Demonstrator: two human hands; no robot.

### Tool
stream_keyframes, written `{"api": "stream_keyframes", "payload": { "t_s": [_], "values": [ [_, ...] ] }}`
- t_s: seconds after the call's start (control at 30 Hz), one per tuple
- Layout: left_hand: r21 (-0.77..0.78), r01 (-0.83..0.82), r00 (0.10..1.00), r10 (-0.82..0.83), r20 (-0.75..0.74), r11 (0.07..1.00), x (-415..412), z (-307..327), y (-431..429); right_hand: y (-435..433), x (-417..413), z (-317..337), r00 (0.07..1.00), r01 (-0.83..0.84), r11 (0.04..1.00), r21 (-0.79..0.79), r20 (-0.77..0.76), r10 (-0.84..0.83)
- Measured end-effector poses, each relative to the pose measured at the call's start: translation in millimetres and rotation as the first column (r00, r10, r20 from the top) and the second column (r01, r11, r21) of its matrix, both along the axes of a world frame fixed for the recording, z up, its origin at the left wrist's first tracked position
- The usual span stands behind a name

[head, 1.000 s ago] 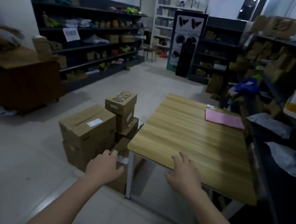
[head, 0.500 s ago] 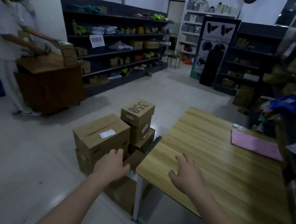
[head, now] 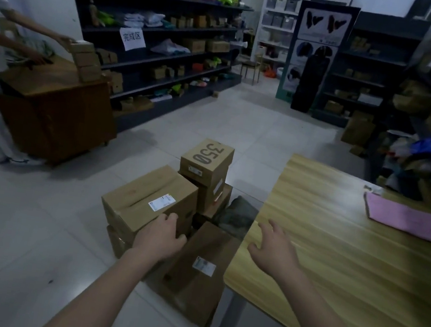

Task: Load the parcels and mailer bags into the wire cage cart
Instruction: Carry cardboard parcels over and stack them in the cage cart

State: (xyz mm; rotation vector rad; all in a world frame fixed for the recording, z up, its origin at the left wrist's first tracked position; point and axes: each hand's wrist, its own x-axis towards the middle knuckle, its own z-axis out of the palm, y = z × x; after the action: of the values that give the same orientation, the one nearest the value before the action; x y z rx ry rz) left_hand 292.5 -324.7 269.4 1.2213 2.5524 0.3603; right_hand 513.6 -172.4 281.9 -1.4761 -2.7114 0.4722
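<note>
Parcels [head: 152,201], brown labelled cartons, sit stacked; left hand [head: 160,236] and right hand [head: 273,249] loose, empty.

Stacked parcels [head: 152,204] on floor, left of table [head: 333,265]

Cardboard parcels [head: 147,203] sit stacked on the tiled floor [head: 32,220] beside the wooden table [head: 347,267], which bears a pink sheet [head: 407,220].

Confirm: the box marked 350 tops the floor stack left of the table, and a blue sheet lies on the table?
Not blue: the head view shows a pink sheet on the table. The box marked 350 does top the floor stack left of it.
</note>
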Motion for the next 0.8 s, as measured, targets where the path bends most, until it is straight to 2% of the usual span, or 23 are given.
{"api": "stream_keyframes", "payload": {
  "t_s": [0.27,0.53,0.8],
  "values": [
    [-0.045,0.142,0.986,-0.137,0.099,0.989,-121.0,-33.3,48.4,28.9,-111.5,-28.3,0.996,0.093,0.995,-0.032,0.017,-0.092],
    [-0.102,0.196,0.970,-0.178,0.166,0.975,-187.4,-86.3,124.6,85.5,-150.4,-82.6,0.983,0.185,0.978,-0.098,0.032,-0.183],
    [-0.174,0.195,0.955,-0.146,0.259,0.965,-223.2,-204.5,196.9,136.7,-191.5,-202.6,0.957,0.286,0.927,-0.244,0.016,-0.291]
  ]
}}
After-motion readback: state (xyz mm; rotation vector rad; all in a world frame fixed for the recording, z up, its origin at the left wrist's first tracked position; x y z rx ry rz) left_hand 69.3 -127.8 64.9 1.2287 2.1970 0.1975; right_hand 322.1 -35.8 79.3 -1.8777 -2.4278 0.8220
